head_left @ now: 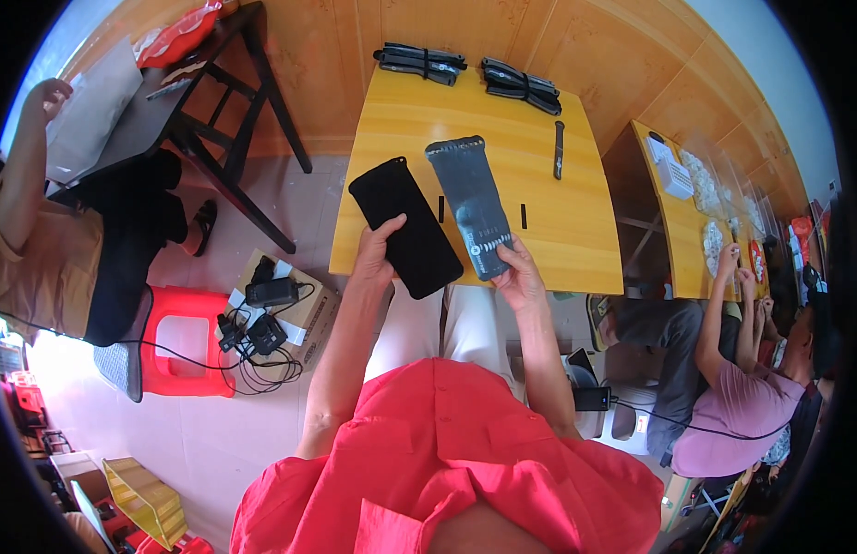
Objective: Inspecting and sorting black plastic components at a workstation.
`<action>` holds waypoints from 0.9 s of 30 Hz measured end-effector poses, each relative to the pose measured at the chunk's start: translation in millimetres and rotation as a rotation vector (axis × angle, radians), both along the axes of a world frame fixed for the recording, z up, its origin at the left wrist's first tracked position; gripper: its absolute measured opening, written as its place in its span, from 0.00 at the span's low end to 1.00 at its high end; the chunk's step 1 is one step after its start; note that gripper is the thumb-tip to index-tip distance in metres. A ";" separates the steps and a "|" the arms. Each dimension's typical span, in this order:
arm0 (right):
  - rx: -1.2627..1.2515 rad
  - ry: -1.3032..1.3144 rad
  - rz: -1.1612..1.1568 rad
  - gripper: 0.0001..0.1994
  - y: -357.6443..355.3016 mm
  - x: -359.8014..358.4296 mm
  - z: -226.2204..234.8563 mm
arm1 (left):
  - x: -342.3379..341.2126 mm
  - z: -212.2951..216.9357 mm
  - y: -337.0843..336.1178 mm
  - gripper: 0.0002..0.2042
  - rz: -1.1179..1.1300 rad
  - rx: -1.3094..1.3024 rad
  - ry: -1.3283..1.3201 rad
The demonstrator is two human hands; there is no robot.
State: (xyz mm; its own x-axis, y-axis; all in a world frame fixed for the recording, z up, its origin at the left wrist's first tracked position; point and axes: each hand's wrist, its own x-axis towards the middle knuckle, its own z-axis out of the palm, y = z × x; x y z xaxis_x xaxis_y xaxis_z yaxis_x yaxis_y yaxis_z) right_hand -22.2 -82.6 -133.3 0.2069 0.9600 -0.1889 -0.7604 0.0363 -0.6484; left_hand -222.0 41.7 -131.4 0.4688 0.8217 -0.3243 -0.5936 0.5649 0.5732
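Observation:
My left hand [377, 253] grips a flat, rectangular black pouch [408, 226] by its left edge, thumb on top. In my right hand [521, 275] is a thin dark grey packet [467, 194] with pale printing near its lower end. The two are held side by side, tilted, above the near part of a yellow wooden table [549, 212]. Past the packet, a narrow dark strip [559, 150] lies on the tabletop. Two short black marks or slots show there too; I cannot tell which.
Two banded bundles of dark flat items, the left bundle [419, 63] and the right bundle [521, 87], lie at the table's back edge. Left are a cardboard box [308, 309] with cabled black devices, a red stool [156, 346] and a seated person. More people sit at right.

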 end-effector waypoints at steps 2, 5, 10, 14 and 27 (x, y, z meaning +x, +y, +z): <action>0.014 -0.037 0.015 0.16 1.2 -8.2 11.1 | 4.5 6.3 -3.2 0.19 -0.002 0.030 0.022; -0.020 -0.088 0.006 0.15 6.2 -30.4 27.7 | 13.6 12.4 -7.0 0.18 0.040 0.073 0.043; -0.122 -0.354 0.030 0.17 13.3 -47.7 20.1 | 20.9 9.4 -7.5 0.16 -0.023 0.180 0.095; -0.187 -0.489 -0.033 0.19 13.3 -55.1 25.1 | 23.5 15.4 -10.2 0.16 -0.020 0.162 0.100; -0.271 -0.851 -0.075 0.24 14.4 -58.2 23.2 | 24.5 12.4 -7.2 0.27 0.012 0.093 -0.118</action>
State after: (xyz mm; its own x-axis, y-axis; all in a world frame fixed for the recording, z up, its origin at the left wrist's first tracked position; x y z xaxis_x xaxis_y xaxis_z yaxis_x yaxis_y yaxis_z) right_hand -80.4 -68.1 -110.1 0.4406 0.8831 -0.1612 -0.0200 -0.1699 -0.9853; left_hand -197.6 34.5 -119.0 0.4890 0.8513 -0.1900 -0.6663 0.5052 0.5486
